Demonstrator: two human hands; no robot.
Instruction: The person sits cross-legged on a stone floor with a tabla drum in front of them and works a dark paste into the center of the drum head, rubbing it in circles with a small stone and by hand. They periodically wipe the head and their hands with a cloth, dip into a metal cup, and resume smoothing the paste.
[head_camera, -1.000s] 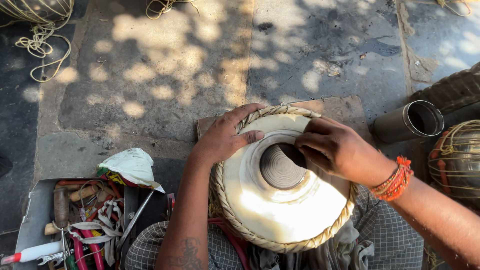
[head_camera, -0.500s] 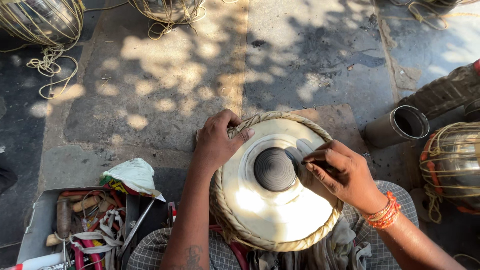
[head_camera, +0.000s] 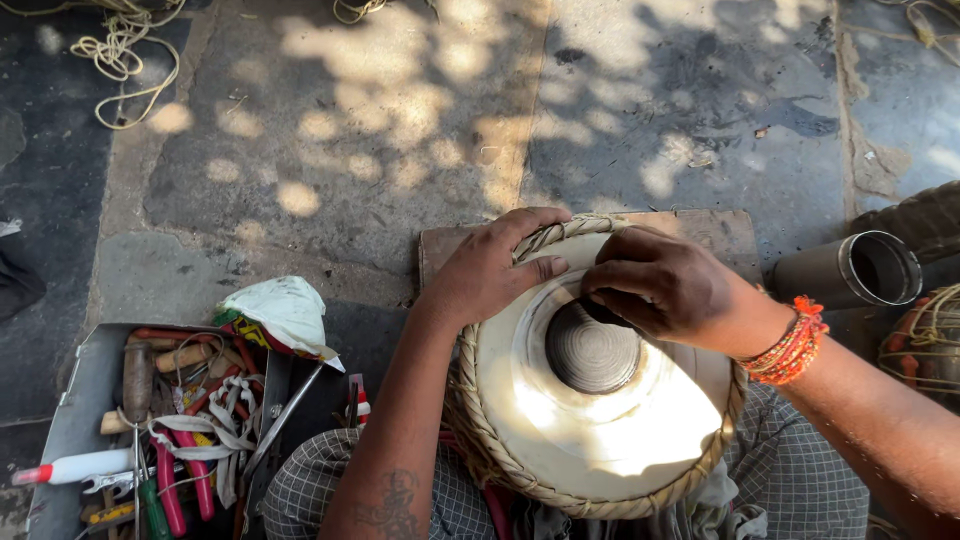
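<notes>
A round drum (head_camera: 600, 410) with a pale skin head, a dark centre patch (head_camera: 592, 350) and a braided rim rests on my lap. My left hand (head_camera: 492, 268) grips the far left rim, thumb lying on the skin. My right hand (head_camera: 660, 285) is closed over the far edge of the dark patch, fingers curled and pressing on it; whether they pinch a small tool is hidden. An orange beaded band circles my right wrist.
A grey metal tray (head_camera: 70, 420) of pliers, straps and tools sits at lower left, with a white cloth bundle (head_camera: 285, 312) beside it. A wooden board (head_camera: 705, 232) lies under the drum. A metal cylinder (head_camera: 865, 268) and another drum (head_camera: 925, 340) are at right. Rope (head_camera: 125, 55) lies on the stone floor.
My right hand has moved from the right side of the dark patch to its far edge. The view shifted; my left hand stays on the rim.
</notes>
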